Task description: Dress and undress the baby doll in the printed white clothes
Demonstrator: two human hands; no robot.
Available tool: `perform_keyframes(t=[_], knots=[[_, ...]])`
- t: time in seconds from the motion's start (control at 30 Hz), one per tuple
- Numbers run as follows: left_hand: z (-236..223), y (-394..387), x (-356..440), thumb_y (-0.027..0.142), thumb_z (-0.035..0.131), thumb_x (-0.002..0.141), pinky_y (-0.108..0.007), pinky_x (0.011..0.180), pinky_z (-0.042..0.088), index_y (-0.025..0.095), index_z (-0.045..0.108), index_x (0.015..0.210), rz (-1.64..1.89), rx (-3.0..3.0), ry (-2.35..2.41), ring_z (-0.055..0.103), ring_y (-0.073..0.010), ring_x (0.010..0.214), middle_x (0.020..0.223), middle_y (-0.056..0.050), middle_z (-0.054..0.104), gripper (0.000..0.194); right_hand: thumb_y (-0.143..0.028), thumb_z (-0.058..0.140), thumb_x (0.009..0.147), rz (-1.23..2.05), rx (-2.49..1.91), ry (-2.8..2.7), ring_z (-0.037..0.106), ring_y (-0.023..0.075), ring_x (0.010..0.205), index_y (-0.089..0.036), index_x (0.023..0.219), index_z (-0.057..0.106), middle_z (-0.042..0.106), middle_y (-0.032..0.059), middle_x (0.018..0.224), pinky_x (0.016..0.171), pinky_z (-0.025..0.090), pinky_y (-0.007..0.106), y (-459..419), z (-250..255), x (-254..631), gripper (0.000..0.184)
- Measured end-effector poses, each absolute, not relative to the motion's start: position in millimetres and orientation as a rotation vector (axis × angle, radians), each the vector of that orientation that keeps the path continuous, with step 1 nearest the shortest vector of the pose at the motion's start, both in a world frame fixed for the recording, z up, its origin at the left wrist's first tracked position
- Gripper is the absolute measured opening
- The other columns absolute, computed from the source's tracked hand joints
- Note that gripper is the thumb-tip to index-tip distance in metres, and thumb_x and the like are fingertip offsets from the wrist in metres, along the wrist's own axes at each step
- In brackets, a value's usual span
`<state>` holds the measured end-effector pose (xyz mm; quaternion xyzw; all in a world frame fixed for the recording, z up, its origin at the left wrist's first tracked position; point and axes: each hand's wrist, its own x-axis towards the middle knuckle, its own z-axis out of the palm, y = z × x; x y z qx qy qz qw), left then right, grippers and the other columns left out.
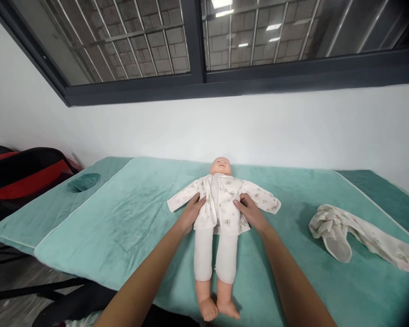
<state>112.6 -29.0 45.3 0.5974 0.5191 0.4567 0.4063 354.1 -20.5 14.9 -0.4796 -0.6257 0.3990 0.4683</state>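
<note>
A baby doll (221,167) lies on its back, head toward the wall and bare feet toward me. It wears a white printed baby jacket (229,193) with both sleeves spread outward, over white leggings (204,254). The jacket's front hangs apart at the chest, showing a plain white layer beneath. At the jacket's left side, my left hand (191,211) pinches the cloth below the sleeve. My right hand (252,213) does the same on the opposite side, thumb and fingers closed on the fabric. Some fingertips are hidden against the cloth.
A green padded table (139,227) stands against a white wall beneath a barred window (197,77). Crumpled printed clothing (337,227) lies on the right. A face hole (84,182) opens at the table's left end, beside black-and-red chairs (30,177).
</note>
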Motion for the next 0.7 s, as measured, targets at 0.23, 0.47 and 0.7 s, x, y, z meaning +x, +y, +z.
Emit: perform_keyframes(t=[0.23,0.47,0.7], knots=[[57,14,127,0.034,0.052,0.091,-0.045,0.101,0.044,0.016,0.068,0.105,1.262,1.847,1.722,0.058,-0.0240,0.104,0.103,-0.011,0.065,0.029,-0.056,0.055,0.087,0.850,-1.256,-1.429,0.050,0.0201,0.084,-0.025,0.084,0.048,0.050,-0.0017,0.082,0.080,0.041,0.032,-11,9,354,0.031],[84,12,164,0.038,0.046,0.097,-0.047,0.115,0.035,0.023,0.068,0.117,1.093,2.229,1.376,0.051,-0.0241,0.130,0.135,-0.008,0.061,0.033,-0.055,0.055,0.086,0.916,-1.242,-1.380,0.049,0.0183,0.076,-0.025,0.080,0.050,0.049,-0.0023,0.076,0.073,0.041,0.029,-8,8,355,0.031],[73,-41,154,0.037,0.052,0.095,-0.053,0.121,0.023,0.028,0.051,0.139,0.946,2.371,1.276,0.038,-0.0252,0.143,0.150,-0.007,0.048,0.045,-0.054,0.049,0.089,0.830,-1.311,-1.272,0.049,0.0194,0.075,-0.023,0.072,0.050,0.053,0.0002,0.072,0.072,0.041,0.031,-13,17,357,0.035]])
